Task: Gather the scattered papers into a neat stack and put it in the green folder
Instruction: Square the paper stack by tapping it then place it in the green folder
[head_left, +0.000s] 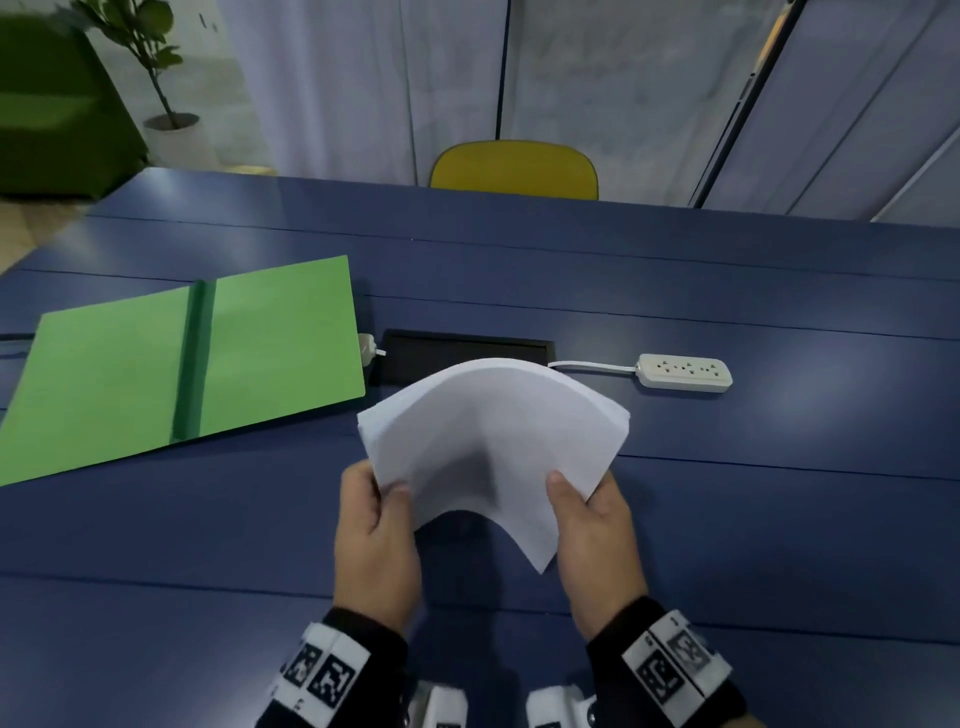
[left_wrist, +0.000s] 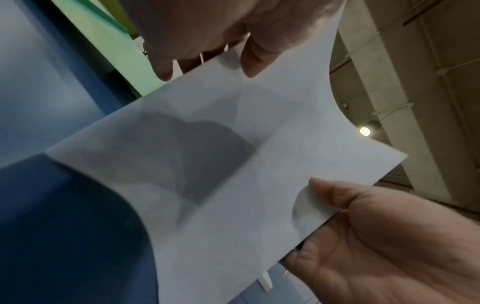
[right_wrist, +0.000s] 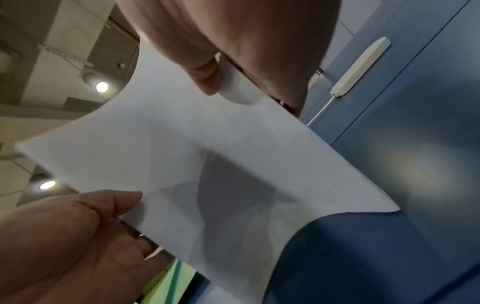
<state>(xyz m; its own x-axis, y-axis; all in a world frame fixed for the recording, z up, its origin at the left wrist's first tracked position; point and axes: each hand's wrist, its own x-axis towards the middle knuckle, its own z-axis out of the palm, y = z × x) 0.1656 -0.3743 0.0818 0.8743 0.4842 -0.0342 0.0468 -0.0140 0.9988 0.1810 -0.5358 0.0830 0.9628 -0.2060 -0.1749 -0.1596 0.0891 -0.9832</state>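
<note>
A stack of white papers (head_left: 493, 431) is held in the air above the blue table (head_left: 208, 545), bowed upward in an arch. My left hand (head_left: 376, 519) pinches its left edge, thumb on top. My right hand (head_left: 589, 519) pinches the right edge the same way. The left wrist view shows the papers (left_wrist: 259, 164) between my left hand (left_wrist: 207, 41) at the top and my right hand (left_wrist: 376, 236) below. The green folder (head_left: 130, 374) lies open and flat on the table, to the left of the papers, with its dark spine in the middle.
A white power strip (head_left: 685, 371) with its cable lies behind the papers on the right. A black cable hatch (head_left: 415, 353) is set into the table behind the stack. A yellow chair (head_left: 514, 166) stands at the far edge of the table.
</note>
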